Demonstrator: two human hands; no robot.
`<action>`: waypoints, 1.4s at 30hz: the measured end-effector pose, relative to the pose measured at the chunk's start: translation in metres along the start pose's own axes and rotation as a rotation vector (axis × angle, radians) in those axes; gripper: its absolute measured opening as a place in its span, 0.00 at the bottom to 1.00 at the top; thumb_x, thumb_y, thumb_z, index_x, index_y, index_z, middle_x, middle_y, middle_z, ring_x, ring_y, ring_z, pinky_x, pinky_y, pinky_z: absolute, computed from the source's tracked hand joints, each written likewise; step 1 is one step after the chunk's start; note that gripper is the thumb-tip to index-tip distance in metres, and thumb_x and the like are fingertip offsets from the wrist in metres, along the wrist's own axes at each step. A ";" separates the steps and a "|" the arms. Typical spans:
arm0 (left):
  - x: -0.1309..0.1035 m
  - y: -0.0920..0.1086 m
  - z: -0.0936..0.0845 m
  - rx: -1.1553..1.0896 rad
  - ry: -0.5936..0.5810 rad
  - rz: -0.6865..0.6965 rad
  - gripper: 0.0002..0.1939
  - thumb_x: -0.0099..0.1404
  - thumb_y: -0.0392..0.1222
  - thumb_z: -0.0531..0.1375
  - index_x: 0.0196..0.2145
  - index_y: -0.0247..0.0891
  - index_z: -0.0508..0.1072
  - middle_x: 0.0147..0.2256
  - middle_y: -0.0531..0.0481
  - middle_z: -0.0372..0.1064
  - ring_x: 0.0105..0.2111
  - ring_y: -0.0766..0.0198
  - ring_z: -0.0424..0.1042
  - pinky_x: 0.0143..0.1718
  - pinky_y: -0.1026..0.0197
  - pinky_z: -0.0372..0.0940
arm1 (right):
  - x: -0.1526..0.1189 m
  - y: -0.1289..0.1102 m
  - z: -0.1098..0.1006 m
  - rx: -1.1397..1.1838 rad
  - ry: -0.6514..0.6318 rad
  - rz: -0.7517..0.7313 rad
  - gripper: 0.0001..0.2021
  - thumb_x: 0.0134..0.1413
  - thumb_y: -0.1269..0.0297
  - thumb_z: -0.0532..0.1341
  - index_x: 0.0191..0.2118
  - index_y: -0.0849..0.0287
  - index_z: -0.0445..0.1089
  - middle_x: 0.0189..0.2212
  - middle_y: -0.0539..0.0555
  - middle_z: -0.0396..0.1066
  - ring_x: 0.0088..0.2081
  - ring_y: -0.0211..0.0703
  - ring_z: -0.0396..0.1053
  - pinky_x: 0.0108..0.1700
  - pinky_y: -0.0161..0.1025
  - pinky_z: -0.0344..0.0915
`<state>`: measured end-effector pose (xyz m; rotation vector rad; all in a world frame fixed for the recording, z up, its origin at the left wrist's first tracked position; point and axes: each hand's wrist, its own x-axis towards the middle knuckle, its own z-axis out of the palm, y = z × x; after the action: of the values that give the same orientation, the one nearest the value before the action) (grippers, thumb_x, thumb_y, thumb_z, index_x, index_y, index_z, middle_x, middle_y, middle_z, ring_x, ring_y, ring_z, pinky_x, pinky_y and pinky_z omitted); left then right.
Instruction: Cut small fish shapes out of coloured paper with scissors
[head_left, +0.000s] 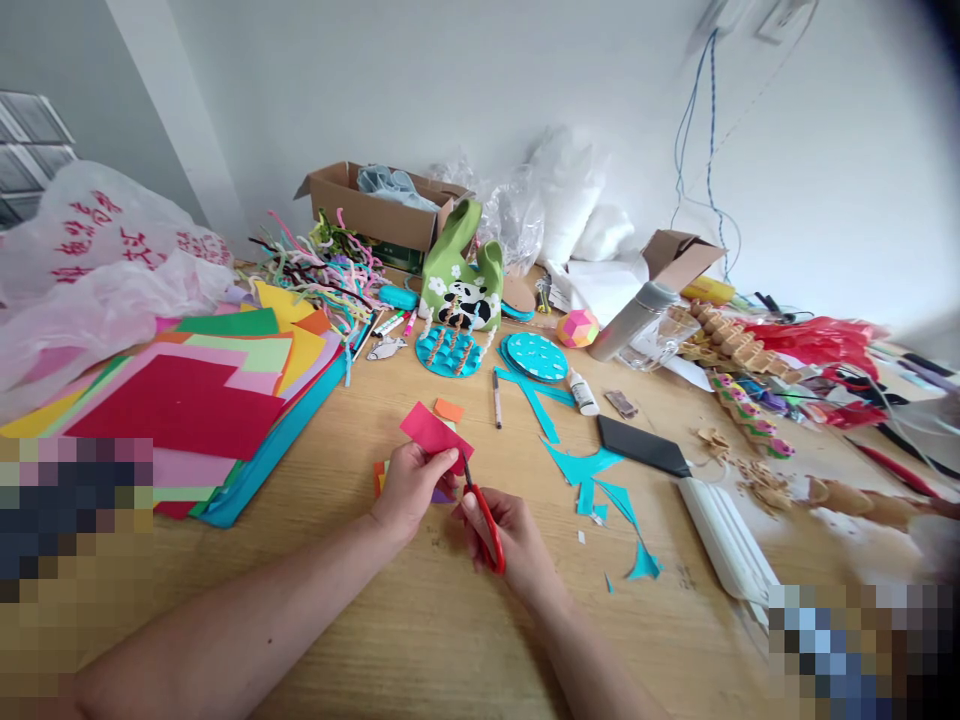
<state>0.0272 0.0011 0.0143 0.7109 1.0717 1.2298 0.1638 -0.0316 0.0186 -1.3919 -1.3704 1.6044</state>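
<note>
Near the middle of the table, my left hand (411,482) pinches a red rectangle of craft paper (429,430) by its lower edge. My right hand (504,535) grips red-handled scissors (491,535), fingers around the handles. The dark blades meet the right end of the red paper, close to my left thumb; whether they cut into it I cannot tell. Just beyond the paper lies a small orange piece (449,409). More small coloured pieces (380,478) lie partly hidden beneath my left hand.
A stack of coloured sheets (180,400) spreads at left. Blue scraps (581,462), a glue bottle (583,393) and a pen (497,398) lie to the right. Behind stand a green panda bag (461,270), a blue disc (536,357) and a grey bottle (634,320). A white power strip (727,545) sits at right.
</note>
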 end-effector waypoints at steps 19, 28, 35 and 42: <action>-0.001 0.002 0.001 0.005 -0.008 0.011 0.10 0.53 0.45 0.64 0.21 0.36 0.72 0.18 0.53 0.68 0.19 0.67 0.67 0.23 0.65 0.61 | 0.000 0.000 -0.002 -0.001 -0.016 0.009 0.28 0.48 0.35 0.59 0.27 0.61 0.65 0.12 0.46 0.63 0.12 0.32 0.57 0.16 0.30 0.50; -0.001 0.003 0.001 0.017 -0.012 0.003 0.10 0.52 0.45 0.63 0.20 0.37 0.72 0.18 0.53 0.68 0.19 0.67 0.67 0.23 0.66 0.62 | 0.000 0.001 -0.002 -0.010 -0.012 0.008 0.28 0.48 0.35 0.59 0.26 0.60 0.65 0.12 0.46 0.62 0.12 0.32 0.57 0.15 0.30 0.50; -0.002 0.002 0.000 0.029 -0.037 0.030 0.10 0.54 0.45 0.63 0.20 0.37 0.72 0.18 0.54 0.68 0.19 0.68 0.66 0.23 0.66 0.62 | 0.000 0.002 -0.004 0.015 -0.029 0.006 0.27 0.49 0.36 0.59 0.27 0.61 0.67 0.12 0.46 0.63 0.11 0.31 0.57 0.15 0.29 0.51; -0.002 0.001 0.000 0.037 -0.052 0.044 0.09 0.54 0.44 0.62 0.22 0.36 0.71 0.19 0.54 0.68 0.20 0.68 0.66 0.23 0.66 0.63 | -0.001 -0.002 -0.004 0.013 -0.023 0.012 0.28 0.49 0.36 0.60 0.27 0.62 0.67 0.12 0.46 0.63 0.12 0.31 0.58 0.15 0.29 0.51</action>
<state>0.0267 -0.0008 0.0158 0.7942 1.0425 1.2250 0.1676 -0.0306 0.0208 -1.3808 -1.3651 1.6393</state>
